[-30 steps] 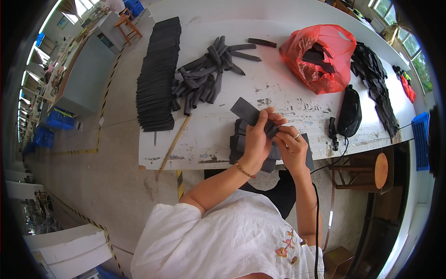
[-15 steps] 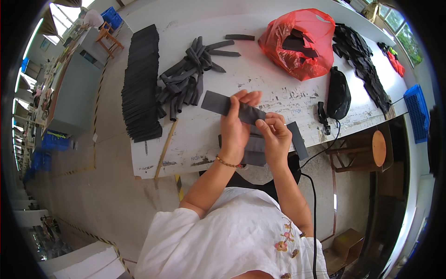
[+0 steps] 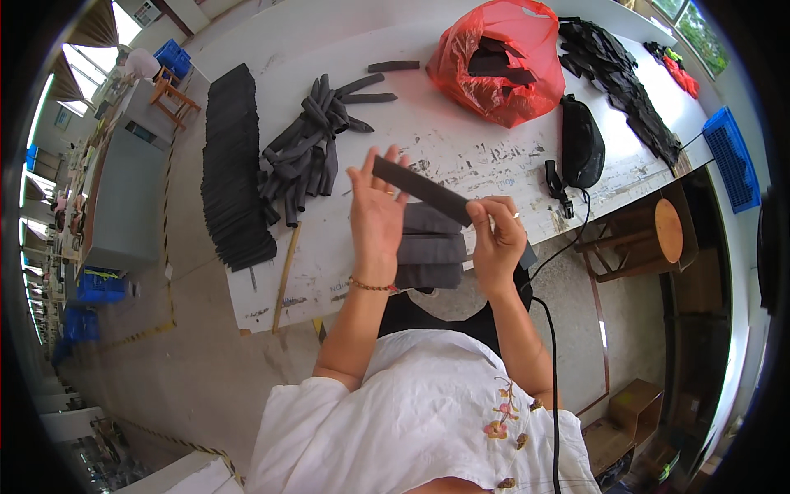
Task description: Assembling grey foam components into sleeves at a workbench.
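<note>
Right hand (image 3: 498,247) pinches dark strip (image 3: 420,186); left hand (image 3: 377,222) spreads wide

The strip slants above the table (image 3: 325,257), its far end partly hiding the left fingers. Around it, folded pieces (image 3: 428,249) lie near at six o'clock, a yellowish stick (image 3: 288,276) at eight, a long black stack (image 3: 234,165) at nine, dark tubes (image 3: 306,156) at ten, a bulging red bag (image 3: 531,99) at one and a black pouch (image 3: 583,148) near three.

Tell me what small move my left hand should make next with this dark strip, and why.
Probably close your left hand lightly on the far end of the dark grey strip: your right hand pinches only the near end, while the far end crosses in front of your open left fingers, with no grip on it.
</note>
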`<state>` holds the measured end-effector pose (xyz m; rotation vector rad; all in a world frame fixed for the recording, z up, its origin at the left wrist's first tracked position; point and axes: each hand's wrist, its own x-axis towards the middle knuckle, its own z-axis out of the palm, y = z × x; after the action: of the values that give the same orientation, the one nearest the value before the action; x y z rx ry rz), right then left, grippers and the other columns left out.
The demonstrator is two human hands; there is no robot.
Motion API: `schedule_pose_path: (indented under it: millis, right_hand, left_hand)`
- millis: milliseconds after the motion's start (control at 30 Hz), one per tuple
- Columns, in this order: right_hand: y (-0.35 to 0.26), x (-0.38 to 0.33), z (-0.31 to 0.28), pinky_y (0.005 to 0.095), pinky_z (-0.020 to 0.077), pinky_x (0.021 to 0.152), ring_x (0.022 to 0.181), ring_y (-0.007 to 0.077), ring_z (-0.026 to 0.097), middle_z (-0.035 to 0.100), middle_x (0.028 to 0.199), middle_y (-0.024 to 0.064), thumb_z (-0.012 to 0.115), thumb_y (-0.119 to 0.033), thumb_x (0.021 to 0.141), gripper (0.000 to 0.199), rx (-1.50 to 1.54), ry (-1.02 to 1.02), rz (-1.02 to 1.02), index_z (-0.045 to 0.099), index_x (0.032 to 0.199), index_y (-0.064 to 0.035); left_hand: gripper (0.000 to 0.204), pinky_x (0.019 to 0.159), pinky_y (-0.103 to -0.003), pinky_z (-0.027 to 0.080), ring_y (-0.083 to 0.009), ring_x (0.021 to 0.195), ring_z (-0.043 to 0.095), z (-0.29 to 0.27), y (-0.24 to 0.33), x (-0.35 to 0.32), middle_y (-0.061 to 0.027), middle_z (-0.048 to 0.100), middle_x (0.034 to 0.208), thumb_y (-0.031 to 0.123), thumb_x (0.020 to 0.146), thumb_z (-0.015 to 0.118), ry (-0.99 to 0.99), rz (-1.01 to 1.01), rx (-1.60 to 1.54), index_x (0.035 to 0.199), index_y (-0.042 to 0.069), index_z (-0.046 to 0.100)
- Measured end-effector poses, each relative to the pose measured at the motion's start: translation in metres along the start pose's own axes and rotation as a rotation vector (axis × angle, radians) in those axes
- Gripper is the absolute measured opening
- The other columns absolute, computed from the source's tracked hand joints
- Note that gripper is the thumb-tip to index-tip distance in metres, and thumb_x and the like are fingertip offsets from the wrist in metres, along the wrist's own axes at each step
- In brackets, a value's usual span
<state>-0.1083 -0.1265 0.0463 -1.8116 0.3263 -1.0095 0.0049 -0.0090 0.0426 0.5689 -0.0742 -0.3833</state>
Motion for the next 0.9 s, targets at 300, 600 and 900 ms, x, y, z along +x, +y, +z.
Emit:
schedule_pose_path:
  millis: [300,600,900]
  right_hand:
    - [0.021,0.009,-0.029,0.0318,0.0495,0.064,0.078,0.0221,0.058,0.062,0.098,0.0019,0.082,-0.005,0.058,0.038,-0.373,-0.267,-0.753,0.070,0.094,-0.0057]
    - [0.031,-0.018,-0.018,0.0215,0.0454,0.068,0.073,0.0069,0.056,0.063,0.082,0.0012,0.069,-0.007,0.087,0.018,0.421,-0.166,0.542,0.062,0.101,0.0012]
    - [0.027,-0.075,-0.034,0.0209,0.0481,0.069,0.075,0.0067,0.057,0.063,0.086,0.0022,0.073,-0.002,0.081,0.021,0.027,-0.319,0.609,0.062,0.099,0.0009]
  left_hand:
    - [0.021,0.068,-0.033,0.059,-0.0196,0.071,0.066,-0.041,0.012,-0.008,-0.0094,0.066,0.082,0.016,0.091,0.066,0.178,-0.164,0.344,0.096,-0.005,0.065]
    - [0.015,0.068,-0.034,0.060,-0.0190,0.071,0.067,-0.047,0.017,-0.025,-0.0093,0.067,0.083,0.009,0.090,0.065,0.113,-0.105,0.396,0.095,-0.004,0.066]
    - [0.025,0.061,-0.022,0.040,-0.0080,0.064,0.050,-0.112,0.015,-0.120,-0.0003,0.058,0.074,0.022,0.082,0.075,0.194,-0.071,1.183,0.081,-0.001,0.065]
